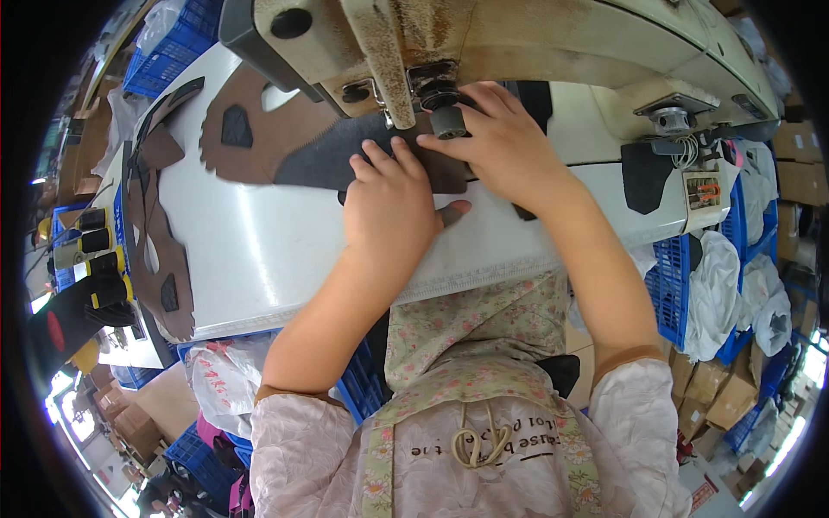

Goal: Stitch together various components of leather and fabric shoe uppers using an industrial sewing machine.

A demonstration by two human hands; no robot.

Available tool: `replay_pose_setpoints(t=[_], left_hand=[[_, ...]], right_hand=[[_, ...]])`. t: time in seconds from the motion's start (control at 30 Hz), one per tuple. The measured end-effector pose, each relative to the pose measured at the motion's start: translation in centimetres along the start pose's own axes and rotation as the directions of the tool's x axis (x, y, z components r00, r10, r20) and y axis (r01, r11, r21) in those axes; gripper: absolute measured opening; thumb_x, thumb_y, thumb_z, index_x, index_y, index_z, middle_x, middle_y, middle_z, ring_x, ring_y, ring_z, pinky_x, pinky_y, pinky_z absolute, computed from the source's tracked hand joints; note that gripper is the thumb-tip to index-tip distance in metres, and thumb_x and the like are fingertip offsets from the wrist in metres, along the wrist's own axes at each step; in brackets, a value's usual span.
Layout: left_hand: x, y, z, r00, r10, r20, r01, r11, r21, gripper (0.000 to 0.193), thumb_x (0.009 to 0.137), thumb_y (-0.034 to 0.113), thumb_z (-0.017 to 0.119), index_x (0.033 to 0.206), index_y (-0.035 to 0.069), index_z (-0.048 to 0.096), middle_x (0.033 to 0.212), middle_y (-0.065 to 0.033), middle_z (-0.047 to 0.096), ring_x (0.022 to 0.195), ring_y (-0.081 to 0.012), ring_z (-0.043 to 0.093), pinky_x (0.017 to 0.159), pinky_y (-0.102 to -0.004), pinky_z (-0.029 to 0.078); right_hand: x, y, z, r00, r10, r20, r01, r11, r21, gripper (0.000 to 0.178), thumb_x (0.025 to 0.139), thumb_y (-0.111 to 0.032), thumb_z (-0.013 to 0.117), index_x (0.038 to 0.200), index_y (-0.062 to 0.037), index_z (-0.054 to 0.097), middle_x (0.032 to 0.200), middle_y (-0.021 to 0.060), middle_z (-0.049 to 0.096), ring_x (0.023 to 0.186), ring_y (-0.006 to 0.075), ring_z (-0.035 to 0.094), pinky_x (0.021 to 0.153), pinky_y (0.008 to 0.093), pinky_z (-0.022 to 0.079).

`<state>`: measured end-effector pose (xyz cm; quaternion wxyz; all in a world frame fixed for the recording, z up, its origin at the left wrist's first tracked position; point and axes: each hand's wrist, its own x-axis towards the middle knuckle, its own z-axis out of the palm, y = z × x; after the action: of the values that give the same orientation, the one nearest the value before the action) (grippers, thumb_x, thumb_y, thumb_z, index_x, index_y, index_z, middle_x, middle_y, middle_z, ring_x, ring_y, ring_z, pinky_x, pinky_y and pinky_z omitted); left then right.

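Note:
A brown leather piece (294, 129) with a dark grey panel (319, 158) over it lies under the head of a sewing machine (535, 39). My left hand (389, 197) rests on the panel's near edge, fingers stretched forward and thumb out to the right over the white table. To the right of the needle area, my right hand (508, 148) lies with its fingers spread on the work, beside the machine's round grey roller (448, 123). The material beneath the right palm is mostly hidden.
The white table (250, 250) has a ruler strip along its front edge. Similar brown pieces (164, 250) hang at its left end. A black cut piece (643, 177) lies to the right. Thread spools (91, 242) stand left; blue crates (669, 281) with white bags are at right.

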<state>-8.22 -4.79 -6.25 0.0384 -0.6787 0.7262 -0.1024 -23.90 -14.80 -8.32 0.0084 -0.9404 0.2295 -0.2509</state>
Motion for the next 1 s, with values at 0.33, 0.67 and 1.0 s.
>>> replay_pose_setpoints(t=[0.33, 0.67, 1.0], left_hand=[[0.8, -8.9, -2.1, 0.922, 0.377, 0.092, -0.357, 0.916, -0.180, 0.068, 0.070, 0.013, 0.074, 0.134, 0.005, 0.057, 0.132, -0.0191, 0.058, 0.121, -0.0347, 0.056, 0.095, -0.0396, 0.052], [0.4, -10.6, 1.4, 0.890, 0.456, 0.026, -0.457, 0.888, 0.059, 0.062, 0.080, 0.006, 0.059, 0.142, 0.005, 0.050, 0.136, -0.0206, 0.057, 0.125, -0.0326, 0.057, 0.090, -0.0379, 0.054], [-0.5, -9.3, 1.8, 0.918, 0.396, -0.028, -0.397, 0.918, -0.007, 0.055, 0.081, 0.008, 0.057, 0.136, 0.002, 0.056, 0.139, -0.0197, 0.057, 0.129, -0.0309, 0.055, 0.095, -0.0398, 0.053]], right_hand=[[0.3, -4.1, -0.1, 0.989, -0.104, 0.109, 0.132, 0.948, -0.290, 0.036, 0.083, -0.015, 0.059, 0.115, 0.0002, 0.067, 0.120, 0.0134, 0.066, 0.122, 0.0289, 0.057, 0.112, 0.0407, 0.038], [0.0, -5.1, 1.5, 0.997, 0.061, 0.044, -0.057, 0.994, -0.092, 0.032, 0.085, -0.013, 0.059, 0.112, 0.0005, 0.069, 0.116, 0.0153, 0.067, 0.124, 0.0286, 0.057, 0.113, 0.0407, 0.038], [-0.6, -3.4, 1.7, 0.997, 0.067, 0.028, -0.069, 0.996, 0.063, 0.032, 0.083, -0.011, 0.059, 0.112, -0.0046, 0.070, 0.119, 0.0114, 0.068, 0.125, 0.0266, 0.057, 0.113, 0.0402, 0.040]])
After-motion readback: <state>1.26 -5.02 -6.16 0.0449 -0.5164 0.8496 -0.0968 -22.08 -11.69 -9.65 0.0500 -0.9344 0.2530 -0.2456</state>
